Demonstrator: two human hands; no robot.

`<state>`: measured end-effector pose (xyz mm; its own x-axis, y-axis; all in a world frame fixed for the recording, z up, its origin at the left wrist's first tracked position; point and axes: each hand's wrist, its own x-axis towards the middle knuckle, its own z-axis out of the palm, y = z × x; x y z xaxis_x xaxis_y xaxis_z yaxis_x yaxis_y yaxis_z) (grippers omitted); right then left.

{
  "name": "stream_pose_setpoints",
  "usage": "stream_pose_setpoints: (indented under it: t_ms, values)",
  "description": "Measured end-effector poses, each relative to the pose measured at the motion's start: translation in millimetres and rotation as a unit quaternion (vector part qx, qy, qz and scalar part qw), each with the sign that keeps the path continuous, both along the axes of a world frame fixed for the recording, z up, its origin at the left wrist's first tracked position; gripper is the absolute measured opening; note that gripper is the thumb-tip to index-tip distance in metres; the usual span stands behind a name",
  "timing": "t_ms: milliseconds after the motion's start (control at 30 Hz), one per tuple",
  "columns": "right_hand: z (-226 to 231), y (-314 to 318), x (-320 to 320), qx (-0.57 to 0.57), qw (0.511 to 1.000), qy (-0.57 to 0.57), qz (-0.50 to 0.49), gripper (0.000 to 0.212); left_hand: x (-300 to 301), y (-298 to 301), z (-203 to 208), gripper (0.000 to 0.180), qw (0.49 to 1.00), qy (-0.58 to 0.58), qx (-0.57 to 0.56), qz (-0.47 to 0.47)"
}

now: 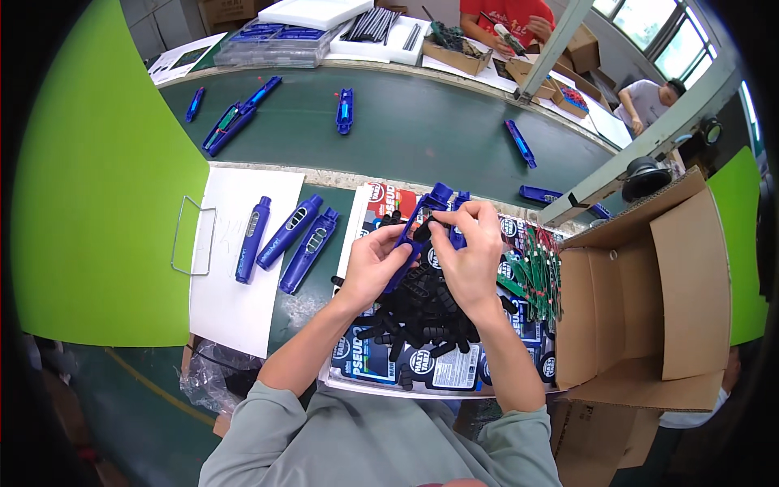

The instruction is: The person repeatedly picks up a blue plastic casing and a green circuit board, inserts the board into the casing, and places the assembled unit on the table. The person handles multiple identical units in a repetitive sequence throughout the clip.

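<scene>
My left hand (372, 264) grips a long dark blue plastic housing (438, 195), tilted with its round end pointing away from me. My right hand (471, 253) is closed at the housing's open side, thumb and forefinger pinching a small black part (423, 230) against it. Another blue piece (460, 200) shows just behind my right fingers, partly hidden. Beneath both hands lies a heap of black rubber-like parts (414, 308), on printed sheets (442, 369). To the right of the heap is a bundle of narrow green circuit boards (531, 272) with wires.
Three blue housings (290, 231) lie at left, beside a white sheet (235, 316). Ahead, a green conveyor belt (422, 154) carries several blue shells. An open cardboard box (600, 325) stands at right, near a metal post (649, 134). Two people sit beyond the belt.
</scene>
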<state>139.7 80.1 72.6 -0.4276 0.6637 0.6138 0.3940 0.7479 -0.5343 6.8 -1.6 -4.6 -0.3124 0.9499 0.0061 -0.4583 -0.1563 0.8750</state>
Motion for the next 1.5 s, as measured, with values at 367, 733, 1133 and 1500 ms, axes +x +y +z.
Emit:
stream_pose_setpoints:
  t_ms: [367,733,1133,1500]
  values:
    - [-9,-12,-3,0.027,0.993,0.000,-0.118,0.048,12,-4,-1,0.017,0.973,0.197,-0.033,0.113]
    - [2,9,100,-0.182,0.983,0.025,-0.004,0.035,15,-11,1,0.023,0.984,0.166,-0.026,0.053]
    - [-42,105,253,-0.291,0.927,-0.140,-0.191,0.028,7,-8,-5,0.027,0.988,0.146,-0.014,0.038]
    - [-27,88,231,-0.196,0.940,-0.181,-0.213,0.037,6,-9,-3,0.026,0.989,0.145,-0.011,0.039]
